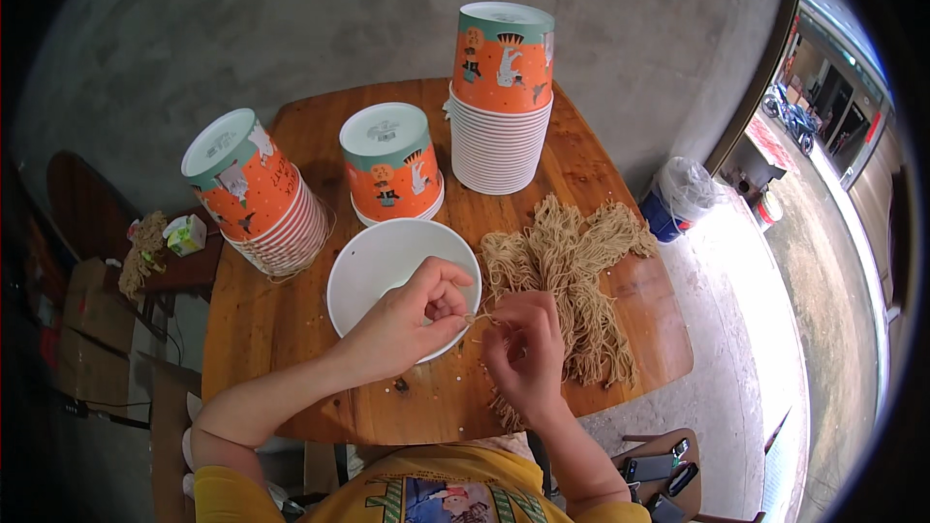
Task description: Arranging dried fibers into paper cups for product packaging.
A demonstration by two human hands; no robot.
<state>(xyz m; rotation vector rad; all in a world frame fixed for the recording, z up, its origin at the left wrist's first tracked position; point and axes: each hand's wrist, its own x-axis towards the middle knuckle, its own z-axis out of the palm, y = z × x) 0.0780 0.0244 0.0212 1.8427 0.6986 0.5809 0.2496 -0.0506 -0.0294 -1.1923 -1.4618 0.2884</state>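
My left hand [426,315] is over a white bowl-shaped paper tub [351,300] lying with its wide mouth toward me, its fingers pinched on a thin tan string [472,318]. Close by on the right, my right hand [528,349] is closed with curled fingers, and the string's other end runs into it. Beside and behind that hand spreads a heap of tan string bundles [581,281], partly hidden by the hand. What lies inside the right palm is hard to see.
Upside-down stacks of orange and green paper tubs stand behind: a tilted left stack [254,196] with string about it, a short middle stack [387,174], and a tall right stack [499,87]. A lined blue bin [668,208] stands right of the wooden table [291,368].
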